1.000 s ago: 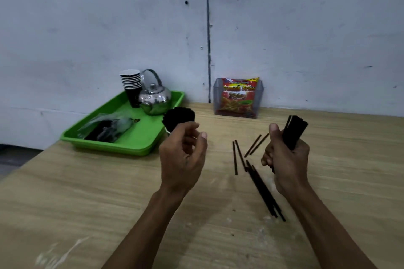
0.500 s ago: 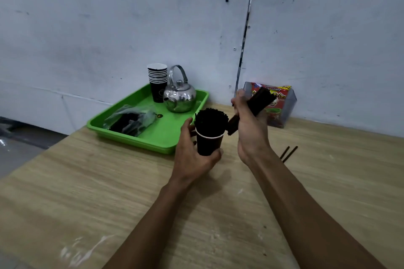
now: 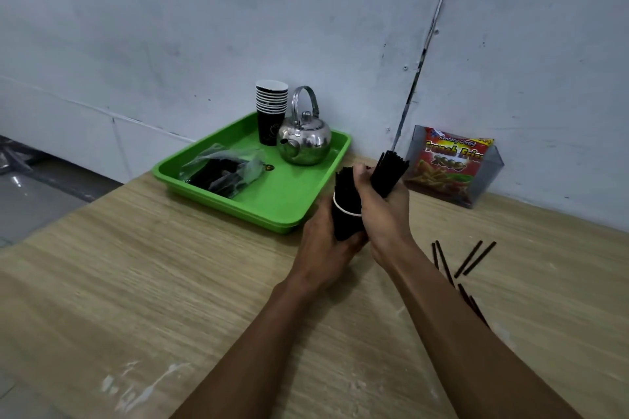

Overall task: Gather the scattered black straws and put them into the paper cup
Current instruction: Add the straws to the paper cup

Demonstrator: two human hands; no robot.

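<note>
Got my left hand (image 3: 321,248) wrapped around the paper cup (image 3: 347,218), holding it just above the worktop (image 3: 170,282), already crammed with straws. My right hand (image 3: 383,211) grips a fresh bundle (image 3: 389,173) right beside the rim, tilted up and to the right, so it needs tipping upright. Can't really see the lower ends. More loose straws (image 3: 473,260) lie near right.

Two hands: left hand (image 3: 323,248), right hand (image 3: 384,214). One kettle (image 3: 304,139), one green tray (image 3: 272,201), one snack packet (image 3: 452,163). Loose straws (image 3: 474,258): at least six visible.
</note>
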